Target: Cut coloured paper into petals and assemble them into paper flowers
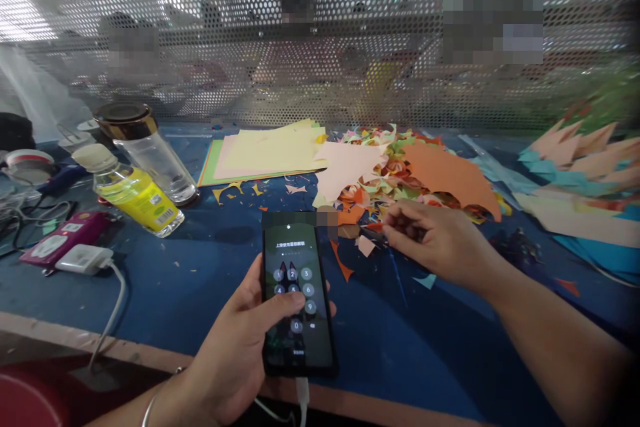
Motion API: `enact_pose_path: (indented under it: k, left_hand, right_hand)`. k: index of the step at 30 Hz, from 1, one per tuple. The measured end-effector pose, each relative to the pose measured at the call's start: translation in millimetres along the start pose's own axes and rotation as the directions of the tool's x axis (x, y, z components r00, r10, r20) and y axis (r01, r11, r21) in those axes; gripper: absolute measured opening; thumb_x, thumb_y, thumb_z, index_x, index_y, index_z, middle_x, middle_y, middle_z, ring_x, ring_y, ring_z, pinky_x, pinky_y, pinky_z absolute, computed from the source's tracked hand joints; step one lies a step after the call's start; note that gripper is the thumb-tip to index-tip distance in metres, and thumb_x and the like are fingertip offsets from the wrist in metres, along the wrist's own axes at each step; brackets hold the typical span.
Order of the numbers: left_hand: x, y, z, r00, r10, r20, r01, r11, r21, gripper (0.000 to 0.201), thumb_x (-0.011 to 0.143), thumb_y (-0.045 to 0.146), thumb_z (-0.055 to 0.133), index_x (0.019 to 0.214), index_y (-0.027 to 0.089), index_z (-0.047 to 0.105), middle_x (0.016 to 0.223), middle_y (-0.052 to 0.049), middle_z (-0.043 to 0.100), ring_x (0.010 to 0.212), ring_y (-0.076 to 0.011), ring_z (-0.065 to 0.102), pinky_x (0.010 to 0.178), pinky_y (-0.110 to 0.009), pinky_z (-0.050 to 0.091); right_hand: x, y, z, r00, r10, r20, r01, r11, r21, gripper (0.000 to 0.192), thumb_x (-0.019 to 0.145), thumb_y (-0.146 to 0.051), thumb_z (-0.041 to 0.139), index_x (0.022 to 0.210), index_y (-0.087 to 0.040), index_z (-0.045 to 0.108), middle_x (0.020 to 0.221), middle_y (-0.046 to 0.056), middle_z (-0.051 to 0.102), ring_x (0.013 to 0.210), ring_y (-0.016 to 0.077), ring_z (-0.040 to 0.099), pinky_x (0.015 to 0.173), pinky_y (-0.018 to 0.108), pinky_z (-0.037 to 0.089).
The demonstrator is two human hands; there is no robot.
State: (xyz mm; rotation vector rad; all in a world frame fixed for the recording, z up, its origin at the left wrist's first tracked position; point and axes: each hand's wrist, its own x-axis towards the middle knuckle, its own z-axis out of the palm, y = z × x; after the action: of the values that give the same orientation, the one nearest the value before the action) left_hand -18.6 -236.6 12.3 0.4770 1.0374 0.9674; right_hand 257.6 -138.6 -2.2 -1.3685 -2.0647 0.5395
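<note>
My left hand (235, 327) is wrapped round a black smartphone (287, 370), its thumb lying over the number keypad of the lit lock screen. A white cable (302, 390) is plugged into the phone's lower end. Over the front of a heap of coloured paper scraps (395, 177), my right hand (435, 237) has its fingers curled together; whether something is between them I cannot make out. Just below those fingers lies a thin dark blue stick-like thing (399, 277). A small pale pink paper piece (367, 246) and an orange sliver (343, 262) are close by.
Yellow, pink and green paper sheets (270, 150) lie stacked behind. At left stand a yellow-labelled bottle (145, 197), a glass tumbler (160, 160) and a white charger (85, 258). Cut paper stacks (585, 213) are at right. A perforated metal screen (225, 67) closes the back.
</note>
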Motion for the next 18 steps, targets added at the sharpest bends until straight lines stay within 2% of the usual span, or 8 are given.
enact_pose_path:
  k: [6, 11, 18]
  left_hand:
    - [-0.5, -0.9, -0.4, 1.0, 0.012, 0.002, -0.012, 0.998, 0.064, 0.061, 0.07, 0.02, 0.092, 0.122, 0.022, 0.06, 0.095, -0.007, 0.077, 0.086, -0.0231, 0.077, 0.068, -0.028, 0.063]
    - [-0.8, 0.7, 0.6, 1.0, 0.021, 0.002, -0.021, 0.998, 0.061, 0.061, 0.07, 0.02, 0.092, 0.122, 0.022, 0.061, 0.097, -0.007, 0.077, 0.084, -0.0222, 0.077, 0.068, -0.028, 0.063]
    - [-2.4, 9.1, 14.5, 0.984, -0.072, -0.164, 0.068, 0.997, -0.033, 0.039, 0.085, 0.027, 0.079, 0.119, 0.023, 0.061, 0.09, -0.008, 0.078, 0.076, -0.0256, 0.078, 0.06, -0.033, 0.064]
  right_hand:
    - [0.4, -3.9, -1.2, 1.0, 0.004, 0.002, -0.004, 0.999, 0.043, 0.019, 0.09, -0.04, 0.06, 0.079, -0.024, 0.058, 0.062, 0.0, 0.058, 0.05, 0.0131, 0.051, 0.048, 0.027, 0.045]
    - [1.2, -5.2, -1.7, 1.0, -0.022, -0.001, 0.022, 0.999, 0.045, 0.019, 0.09, -0.039, 0.06, 0.078, -0.024, 0.057, 0.061, -0.001, 0.056, 0.049, 0.0121, 0.05, 0.047, 0.026, 0.044]
    - [2.7, -7.3, -4.8, 0.999, -0.034, 0.013, 0.034, 0.999, 0.017, 0.023, 0.09, -0.043, 0.06, 0.077, -0.024, 0.056, 0.059, -0.002, 0.055, 0.048, 0.0113, 0.049, 0.046, 0.025, 0.042]
